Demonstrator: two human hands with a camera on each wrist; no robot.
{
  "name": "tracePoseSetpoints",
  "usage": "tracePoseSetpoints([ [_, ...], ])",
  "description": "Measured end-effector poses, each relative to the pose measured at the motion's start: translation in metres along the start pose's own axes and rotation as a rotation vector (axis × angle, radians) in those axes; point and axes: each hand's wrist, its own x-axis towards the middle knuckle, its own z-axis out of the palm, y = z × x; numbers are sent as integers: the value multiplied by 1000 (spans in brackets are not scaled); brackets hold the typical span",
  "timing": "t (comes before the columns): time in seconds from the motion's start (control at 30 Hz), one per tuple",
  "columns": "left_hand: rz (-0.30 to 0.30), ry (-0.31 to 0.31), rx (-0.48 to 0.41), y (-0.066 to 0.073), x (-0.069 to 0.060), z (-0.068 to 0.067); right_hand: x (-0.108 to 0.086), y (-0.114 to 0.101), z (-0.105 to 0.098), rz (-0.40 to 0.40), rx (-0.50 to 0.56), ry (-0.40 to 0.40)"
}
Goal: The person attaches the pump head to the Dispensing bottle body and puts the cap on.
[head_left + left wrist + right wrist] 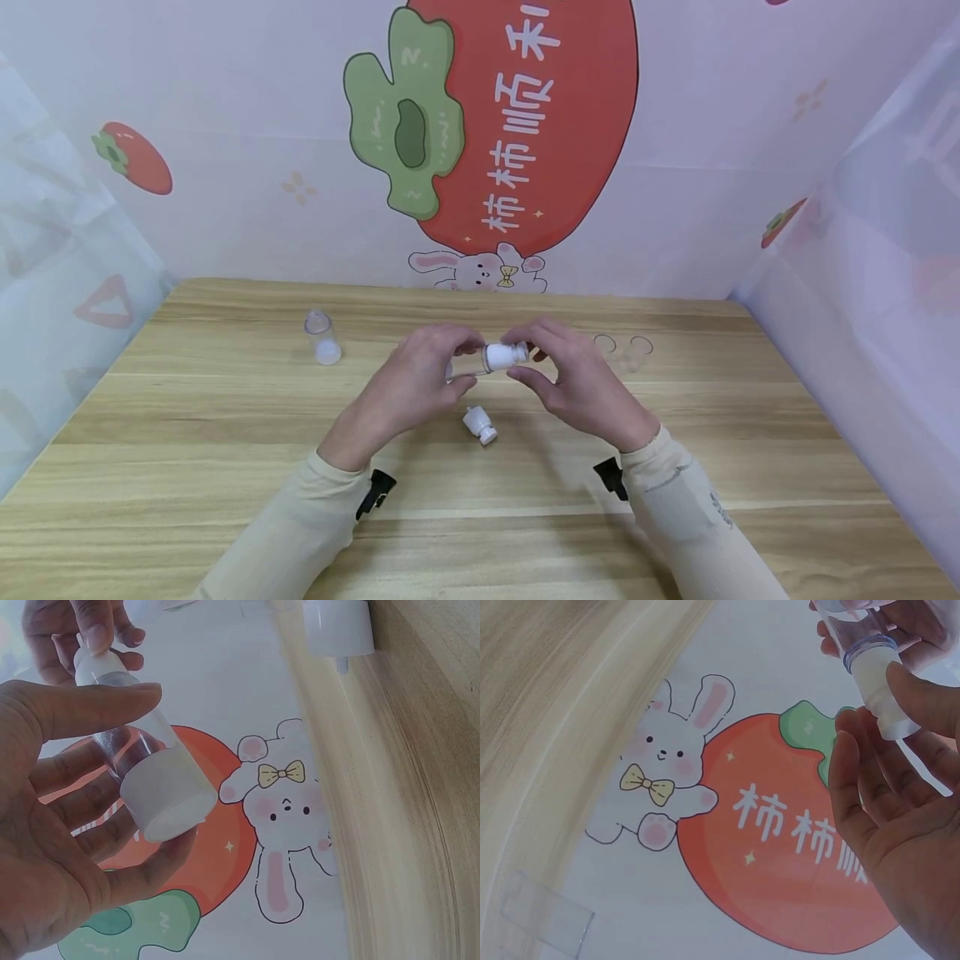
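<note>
My left hand [412, 371] grips a small clear bottle [468, 364], which is tilted almost level above the table. Its thick white base [169, 795] shows in the left wrist view. A white pump head [500, 356] sits at the bottle's other end, and my right hand [581, 383] pinches it between thumb and fingers. How tightly the pump is seated on the neck, I cannot tell. Below the hands a second white pump head [480, 425] lies on its side on the wooden table.
Toward the back left of the wooden table [225, 433] is another clear bottle [320, 325] with a white base. Two clear round pieces, perhaps caps [632, 358], are at the right behind my right hand. A printed cloth [247, 233] hangs along the back edge.
</note>
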Motion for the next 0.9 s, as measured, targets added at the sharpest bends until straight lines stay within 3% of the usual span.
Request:
tracePoseSetpoints([
  [0.9,13,1,29,4,-1,0,-1,1,3,108,-36,-25],
])
